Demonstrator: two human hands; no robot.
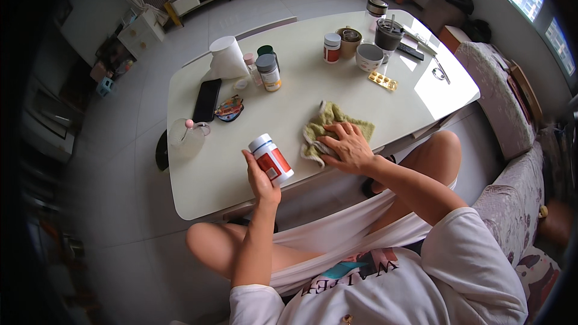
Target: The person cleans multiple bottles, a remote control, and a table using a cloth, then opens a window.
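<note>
My left hand (263,181) holds a white plastic bottle (272,160) with a red label and a white cap, tilted above the near edge of the white table (216,180). Under my right hand (350,146) lies a crumpled green cloth (337,115) with a pale border, gripped against the tabletop. The fingers are bent over the cloth, and a ring shows on one of them. Part of the cloth is hidden beneath the palm.
Toward the left stand a glass jug (186,139), a black phone (207,100), a snack packet (230,108), a tissue roll (226,61) and a grey-capped bottle (268,72). Farther right are a patterned bowl (369,58), a gold blister pack (383,81), a lidded tumbler (389,34) and a remote (410,52).
</note>
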